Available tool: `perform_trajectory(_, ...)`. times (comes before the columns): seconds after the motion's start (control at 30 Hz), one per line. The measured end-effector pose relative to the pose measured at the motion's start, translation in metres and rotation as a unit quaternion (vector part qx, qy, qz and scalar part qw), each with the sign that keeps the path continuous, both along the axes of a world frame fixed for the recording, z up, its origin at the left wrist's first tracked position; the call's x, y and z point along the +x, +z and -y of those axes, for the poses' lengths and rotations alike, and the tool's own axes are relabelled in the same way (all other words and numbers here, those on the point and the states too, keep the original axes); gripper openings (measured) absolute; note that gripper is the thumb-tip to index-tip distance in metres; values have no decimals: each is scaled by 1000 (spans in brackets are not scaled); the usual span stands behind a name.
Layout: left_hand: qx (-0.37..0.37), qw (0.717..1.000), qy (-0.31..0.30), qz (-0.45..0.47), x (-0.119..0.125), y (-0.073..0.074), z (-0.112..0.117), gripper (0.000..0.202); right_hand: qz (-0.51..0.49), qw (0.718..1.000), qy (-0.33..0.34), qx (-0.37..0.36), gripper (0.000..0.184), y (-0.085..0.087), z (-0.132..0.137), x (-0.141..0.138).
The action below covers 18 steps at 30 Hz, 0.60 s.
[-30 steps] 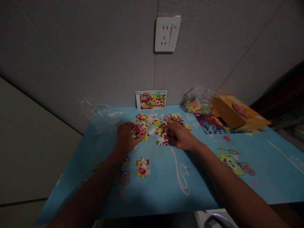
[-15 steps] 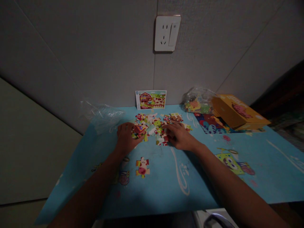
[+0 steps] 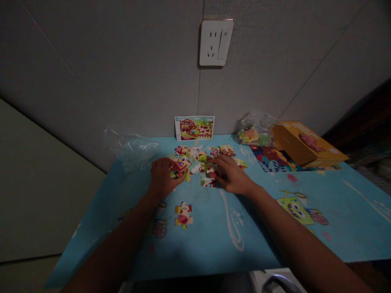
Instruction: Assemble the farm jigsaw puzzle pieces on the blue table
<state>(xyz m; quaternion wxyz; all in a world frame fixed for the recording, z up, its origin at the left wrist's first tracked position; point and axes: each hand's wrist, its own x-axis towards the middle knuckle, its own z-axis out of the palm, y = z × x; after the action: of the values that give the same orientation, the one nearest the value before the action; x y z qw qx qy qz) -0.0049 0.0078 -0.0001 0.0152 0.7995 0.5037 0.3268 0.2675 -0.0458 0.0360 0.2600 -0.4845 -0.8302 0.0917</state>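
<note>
A heap of colourful jigsaw pieces [image 3: 200, 162] lies on the blue cartoon-printed table cover [image 3: 214, 236] near the wall. My left hand [image 3: 161, 179] rests on the heap's left edge, fingers curled over some pieces. My right hand [image 3: 231, 175] lies on the heap's right side, fingers bent down onto the pieces. What either hand grips is hidden under the fingers. One joined bit with a pink pig [image 3: 183, 214] lies apart, nearer to me. A small reference picture card [image 3: 194, 128] leans against the wall behind the heap.
A yellow puzzle box [image 3: 305, 143] and a clear bag of pieces [image 3: 255, 130] sit at the back right. An empty crumpled plastic bag [image 3: 131, 146] lies at the back left. A wall socket [image 3: 215, 42] is above the card.
Both hands stay on the heap; the right hand's fingers have shifted slightly among the pieces. Nothing has been lifted.
</note>
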Motion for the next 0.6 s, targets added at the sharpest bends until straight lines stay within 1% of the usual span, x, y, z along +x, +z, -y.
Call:
perform_trajectory(0.1,-3,1000,1,0,0,0,0,41,-5,1000,4,-1,55,-1,0,0)
perform_trajectory(0.17,-3,1000,-2,-1,0,0,0,40,1,1000,3,-10,53,-1,-1,0)
perform_trajectory(0.27,-1,1000,-4,0,0,0,0,40,9,1000,5,-24,39,-1,-2,-1)
perform_trajectory(0.33,-2,1000,-4,2,0,0,0,39,-2,1000,0,-19,32,-1,-3,-3)
perform_trajectory(0.5,-8,1000,-2,1,0,0,0,40,-68,997,-43,18,35,-5,-2,-6)
perform_trajectory(0.6,-9,1000,-3,1,0,0,0,39,-106,991,-78,28,34,-7,-2,-7)
